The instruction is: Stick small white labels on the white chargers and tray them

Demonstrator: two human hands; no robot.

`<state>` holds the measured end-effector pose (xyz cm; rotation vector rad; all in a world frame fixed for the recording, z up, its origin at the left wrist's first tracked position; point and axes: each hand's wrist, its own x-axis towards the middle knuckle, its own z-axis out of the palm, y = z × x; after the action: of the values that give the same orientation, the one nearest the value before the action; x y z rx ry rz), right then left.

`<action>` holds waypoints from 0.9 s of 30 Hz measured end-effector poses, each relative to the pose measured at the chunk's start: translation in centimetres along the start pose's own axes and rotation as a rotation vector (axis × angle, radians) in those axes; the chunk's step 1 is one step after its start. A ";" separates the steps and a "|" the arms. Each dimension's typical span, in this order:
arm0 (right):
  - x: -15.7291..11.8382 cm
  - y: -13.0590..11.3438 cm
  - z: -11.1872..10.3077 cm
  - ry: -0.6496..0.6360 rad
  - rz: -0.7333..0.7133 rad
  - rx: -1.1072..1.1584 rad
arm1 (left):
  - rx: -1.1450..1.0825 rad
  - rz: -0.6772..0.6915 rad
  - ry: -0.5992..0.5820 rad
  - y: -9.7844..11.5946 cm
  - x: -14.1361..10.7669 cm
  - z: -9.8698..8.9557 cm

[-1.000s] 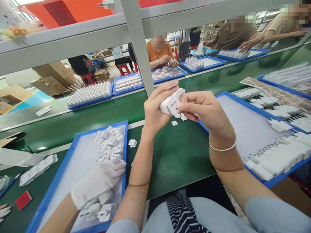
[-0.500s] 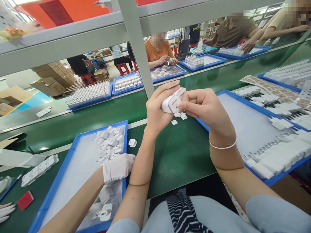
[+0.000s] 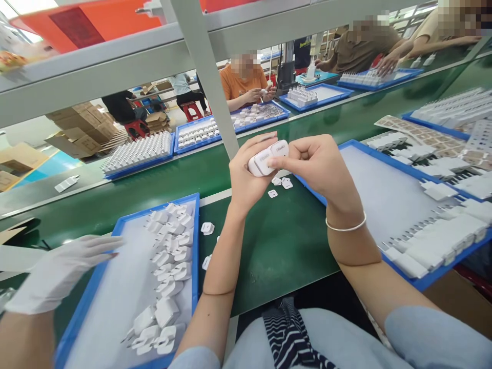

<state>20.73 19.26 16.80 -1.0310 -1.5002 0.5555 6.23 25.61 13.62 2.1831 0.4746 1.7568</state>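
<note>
My left hand (image 3: 244, 185) is wrapped round two white charger housings (image 3: 262, 163) lying side by side, with printed lettering on their faces. From the right, my right hand (image 3: 321, 166) has its thumb and bent forefinger pressed at the near charger. Whether a small piece sits between those fingertips is hidden. Just beyond my hands, several small white end pieces (image 3: 286, 183) lie on the green bench (image 3: 265, 241). More white end pieces (image 3: 207, 228) rest by my left forearm.
A blue-rimmed tray (image 3: 199, 225) on the left holds several white plug chargers. Another tray (image 3: 355, 143) on the right carries rows of them. A co-worker's gloved hand (image 3: 61, 271) is at the far left. A metal shelf post (image 3: 205, 72) stands in front.
The co-worker's gloved hand has moved left, away from the chargers in the left tray. The chargers in my left hand have turned slightly, and my right thumb stays against them.
</note>
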 end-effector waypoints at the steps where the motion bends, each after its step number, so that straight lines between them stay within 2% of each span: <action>1: 0.0 0.0 0.0 0.011 -0.012 0.006 | -0.003 -0.002 -0.005 0.0 0.1 -0.1; 6: 0.2 -0.6 -0.1 -0.022 -0.055 0.168 | 0.021 0.020 -0.017 0.6 0.3 -0.5; 11: 0.5 -0.2 -0.5 0.125 -0.079 0.239 | 0.053 0.072 -0.090 1.5 0.4 -0.9; 15: 1.0 0.5 -1.0 0.017 -0.076 0.254 | 0.033 0.057 -0.135 1.9 0.4 -1.1; 18: 1.0 0.4 -1.0 -0.041 -0.081 0.237 | 0.045 0.042 -0.122 1.8 0.4 -1.1; 22: 0.3 -0.1 0.5 -0.039 -0.099 0.224 | 0.091 0.125 -0.083 2.1 0.3 -0.9; 27: -0.1 -0.7 1.8 -0.083 -0.020 0.378 | 0.234 0.161 -0.061 2.9 -0.3 -0.7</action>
<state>18.81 19.18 16.95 -0.7050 -1.4060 0.8392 5.65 22.90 14.71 2.4914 0.5266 1.7880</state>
